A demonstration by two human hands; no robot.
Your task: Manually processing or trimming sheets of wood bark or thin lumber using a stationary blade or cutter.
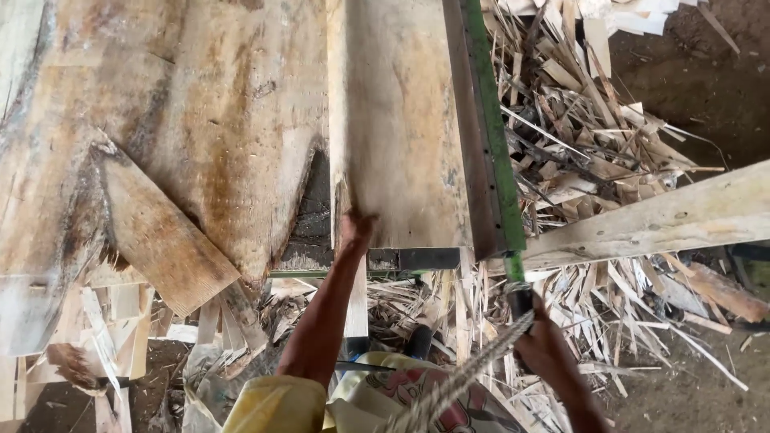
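From the head camera we look down on a rough wooden bench (200,104) with a pale plank (397,120) lying along its right side, tight against a green-edged metal rail (491,136).

Our left hand (355,228) rests on the plank's near end, at the near edge of the bench; the fingers look pressed flat or lightly curled on the wood, but the blur there keeps us from telling whether they grip or only push.

Our right hand (545,349) is below and to the right, off the bench, closed around a dark handle (520,301) at the near end of the rail. A twisted rope (465,377) runs from near that hand back toward our body.

A second beam (666,220) juts in from the right edge, its end just beside the rail. Offcuts and splinters (577,136) lie heaped on the ground to the right and under the near edge.

As we judge it, the main risk is the left hand. It sits at the plank's end, and if the plank slides or jumps, the fingers could be caught between it and the rail, or raked by the splintered end grain.

The handle could slip in the right hand if pulled hard, and the rope, close to our clothing, could snag.

The loose scraps underfoot could shift and unsettle our footing while both arms are stretched out.
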